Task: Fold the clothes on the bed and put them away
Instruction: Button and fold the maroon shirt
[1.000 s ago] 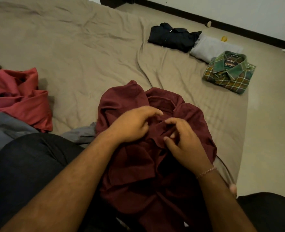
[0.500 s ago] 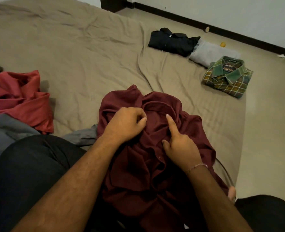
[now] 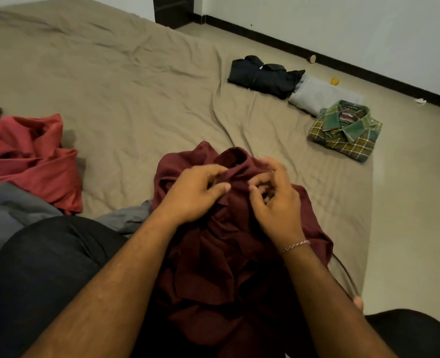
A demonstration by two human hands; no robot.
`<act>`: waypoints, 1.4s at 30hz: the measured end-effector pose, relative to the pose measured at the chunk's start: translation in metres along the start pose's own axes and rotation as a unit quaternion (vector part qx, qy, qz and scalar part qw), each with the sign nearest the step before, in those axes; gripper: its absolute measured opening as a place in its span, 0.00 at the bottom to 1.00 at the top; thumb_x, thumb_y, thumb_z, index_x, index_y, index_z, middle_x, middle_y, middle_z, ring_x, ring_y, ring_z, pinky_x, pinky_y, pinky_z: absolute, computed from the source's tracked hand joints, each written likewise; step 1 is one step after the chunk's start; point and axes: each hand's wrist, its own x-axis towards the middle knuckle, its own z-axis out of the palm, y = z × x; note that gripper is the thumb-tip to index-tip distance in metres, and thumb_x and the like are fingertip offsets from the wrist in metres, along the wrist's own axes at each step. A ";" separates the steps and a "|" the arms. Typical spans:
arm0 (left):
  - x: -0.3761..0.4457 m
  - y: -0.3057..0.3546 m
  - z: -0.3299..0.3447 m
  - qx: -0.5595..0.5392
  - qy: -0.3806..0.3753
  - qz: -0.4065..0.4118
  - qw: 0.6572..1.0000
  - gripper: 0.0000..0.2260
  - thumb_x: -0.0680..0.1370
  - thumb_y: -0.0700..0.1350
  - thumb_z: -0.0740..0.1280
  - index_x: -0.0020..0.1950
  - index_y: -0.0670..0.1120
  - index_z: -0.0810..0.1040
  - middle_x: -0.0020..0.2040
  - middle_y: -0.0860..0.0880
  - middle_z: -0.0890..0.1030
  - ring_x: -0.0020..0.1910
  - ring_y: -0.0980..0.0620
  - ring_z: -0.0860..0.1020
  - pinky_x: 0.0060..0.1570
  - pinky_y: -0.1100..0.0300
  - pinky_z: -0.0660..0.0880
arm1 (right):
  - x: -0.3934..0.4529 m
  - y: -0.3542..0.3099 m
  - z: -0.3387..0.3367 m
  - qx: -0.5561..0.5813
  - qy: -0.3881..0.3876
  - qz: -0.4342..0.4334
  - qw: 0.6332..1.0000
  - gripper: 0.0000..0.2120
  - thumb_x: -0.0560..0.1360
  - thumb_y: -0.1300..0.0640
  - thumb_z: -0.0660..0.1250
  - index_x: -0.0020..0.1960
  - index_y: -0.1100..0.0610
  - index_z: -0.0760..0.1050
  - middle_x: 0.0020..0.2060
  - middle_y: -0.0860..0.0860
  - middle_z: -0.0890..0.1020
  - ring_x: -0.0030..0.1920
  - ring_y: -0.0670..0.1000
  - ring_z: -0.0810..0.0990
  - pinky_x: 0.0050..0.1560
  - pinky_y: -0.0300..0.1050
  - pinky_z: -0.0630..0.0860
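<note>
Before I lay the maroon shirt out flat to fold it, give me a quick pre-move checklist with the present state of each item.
1. Left hand has a grip on the maroon shirt near the collar: ok.
2. Right hand grip on the same collar area: ok, fingers curled into the cloth, though blurred.
3. Shirt buttoned: cannot tell, the front is bunched.
4. Shirt flat: not ok, crumpled on the lap.
5. Bare bed sheet ahead to spread it on: ok.
6. Folded stack, with the plaid shirt, black garment and grey garment, out of the way: ok, far right.
</note>
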 end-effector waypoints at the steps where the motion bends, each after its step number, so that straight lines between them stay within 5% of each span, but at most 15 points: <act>1: 0.001 -0.001 -0.005 -0.069 0.021 -0.018 0.997 0.07 0.81 0.46 0.70 0.59 0.52 0.84 0.47 0.55 0.87 0.47 0.60 0.83 0.55 0.56 0.79 | 0.001 0.008 -0.002 -0.048 0.023 0.023 0.998 0.30 0.75 0.60 0.73 0.73 0.48 0.68 0.52 0.44 0.81 0.47 0.47 0.81 0.51 0.47 0.80; 5: 0.005 0.005 -0.021 -0.361 0.153 -0.070 0.917 0.12 0.81 0.33 0.62 0.48 0.47 0.81 0.41 0.47 0.83 0.41 0.53 0.79 0.45 0.56 0.77 | 0.011 0.048 -0.010 -0.278 -0.084 0.150 0.945 0.37 0.71 0.49 0.75 0.77 0.45 0.64 0.65 0.50 0.78 0.65 0.57 0.76 0.64 0.58 0.75; 8: 0.006 0.008 -0.028 -0.404 0.238 -0.110 0.876 0.15 0.75 0.29 0.58 0.43 0.46 0.79 0.36 0.47 0.78 0.35 0.52 0.73 0.35 0.59 0.71 | 0.021 0.062 -0.014 -0.304 -0.138 0.223 0.916 0.15 0.74 0.50 0.69 0.60 0.45 0.79 0.49 0.51 0.86 0.56 0.59 0.83 0.55 0.53 0.79; 11: 0.010 -0.007 -0.032 -0.357 0.297 -0.206 0.861 0.11 0.73 0.31 0.60 0.44 0.45 0.79 0.36 0.45 0.75 0.35 0.47 0.70 0.32 0.57 0.66 | 0.034 0.061 -0.015 -0.238 -0.063 0.215 0.945 0.09 0.74 0.57 0.67 0.52 0.50 0.82 0.44 0.54 0.86 0.49 0.60 0.84 0.50 0.50 0.79; 14: 0.008 -0.022 -0.036 -0.180 0.364 -0.237 0.883 0.14 0.71 0.40 0.67 0.56 0.48 0.79 0.49 0.51 0.81 0.48 0.45 0.80 0.44 0.55 0.76 | 0.053 0.046 -0.016 -0.146 -0.001 0.181 0.973 0.04 0.74 0.60 0.69 0.47 0.52 0.80 0.40 0.49 0.84 0.45 0.54 0.83 0.49 0.48 0.78; 16: 0.005 -0.019 -0.037 0.015 0.399 -0.127 0.908 0.22 0.71 0.46 0.71 0.65 0.53 0.75 0.61 0.52 0.78 0.59 0.47 0.77 0.60 0.53 0.74 | 0.067 0.028 -0.013 -0.069 -0.002 0.129 0.989 0.02 0.74 0.59 0.70 0.44 0.52 0.80 0.38 0.47 0.83 0.42 0.50 0.82 0.48 0.50 0.78; 19: 0.011 0.005 -0.030 0.000 0.232 0.058 0.971 0.26 0.74 0.53 0.73 0.72 0.57 0.71 0.61 0.57 0.79 0.58 0.53 0.78 0.61 0.58 0.74 | 0.082 -0.012 -0.001 0.045 -0.089 0.028 0.995 0.07 0.76 0.63 0.69 0.44 0.52 0.82 0.38 0.46 0.85 0.41 0.44 0.81 0.47 0.45 0.78; 21: 0.013 0.007 -0.020 0.095 0.135 0.091 0.982 0.22 0.76 0.57 0.69 0.70 0.58 0.74 0.60 0.57 0.82 0.57 0.52 0.80 0.60 0.50 0.77 | 0.086 -0.035 0.012 0.058 -0.144 -0.008 0.988 0.06 0.75 0.64 0.69 0.45 0.55 0.83 0.38 0.45 0.85 0.40 0.42 0.81 0.46 0.41 0.77; 23: 0.014 -0.002 -0.018 0.094 0.186 0.064 0.976 0.14 0.76 0.50 0.66 0.62 0.55 0.81 0.54 0.56 0.86 0.54 0.51 0.83 0.55 0.48 0.79 | 0.087 -0.046 0.018 0.036 -0.173 -0.003 0.984 0.02 0.74 0.56 0.74 0.45 0.53 0.83 0.37 0.46 0.85 0.39 0.42 0.80 0.45 0.41 0.77; 25: 0.016 -0.011 -0.027 0.025 0.263 0.003 0.964 0.13 0.75 0.43 0.66 0.55 0.53 0.85 0.51 0.56 0.87 0.52 0.54 0.84 0.56 0.51 0.80 | 0.086 -0.040 0.015 -0.033 -0.249 0.032 0.967 0.10 0.71 0.47 0.80 0.45 0.49 0.81 0.38 0.44 0.85 0.40 0.41 0.81 0.46 0.39 0.76; 28: 0.020 -0.017 -0.045 -0.026 0.293 -0.079 0.952 0.13 0.75 0.38 0.66 0.49 0.54 0.86 0.45 0.60 0.86 0.48 0.58 0.83 0.53 0.59 0.80 | 0.080 -0.015 0.001 -0.251 -0.380 0.101 0.885 0.10 0.70 0.45 0.80 0.43 0.44 0.79 0.40 0.44 0.86 0.45 0.46 0.84 0.49 0.43 0.79; 31: 0.021 -0.025 -0.060 -0.063 0.322 -0.126 0.936 0.12 0.75 0.39 0.69 0.44 0.57 0.85 0.42 0.62 0.85 0.45 0.59 0.84 0.48 0.64 0.78 | 0.080 0.008 -0.018 -0.321 -0.320 0.149 0.879 0.04 0.70 0.51 0.75 0.44 0.47 0.81 0.39 0.49 0.86 0.45 0.53 0.85 0.48 0.49 0.82; 37: 0.033 -0.049 -0.100 -0.015 0.205 -0.177 0.962 0.13 0.70 0.50 0.65 0.47 0.61 0.86 0.43 0.53 0.88 0.47 0.46 0.86 0.50 0.48 0.83 | 0.097 0.024 -0.076 -0.415 -0.193 0.202 0.866 0.10 0.70 0.57 0.71 0.47 0.44 0.80 0.38 0.50 0.81 0.45 0.59 0.83 0.43 0.48 0.78; 40: 0.043 -0.041 -0.121 0.127 0.218 -0.187 0.949 0.09 0.76 0.52 0.68 0.52 0.54 0.85 0.49 0.46 0.87 0.53 0.40 0.84 0.51 0.47 0.79 | 0.109 0.020 -0.088 -0.395 -0.077 0.200 0.893 0.04 0.72 0.51 0.71 0.47 0.46 0.81 0.41 0.53 0.83 0.46 0.61 0.82 0.43 0.49 0.78; 42: 0.035 -0.022 -0.120 0.205 0.290 -0.110 0.928 0.10 0.77 0.51 0.69 0.57 0.52 0.82 0.51 0.49 0.83 0.53 0.43 0.80 0.53 0.49 0.76 | 0.123 0.013 -0.083 -0.305 -0.009 0.208 0.929 0.08 0.72 0.50 0.70 0.45 0.53 0.82 0.39 0.55 0.85 0.45 0.61 0.83 0.45 0.51 0.80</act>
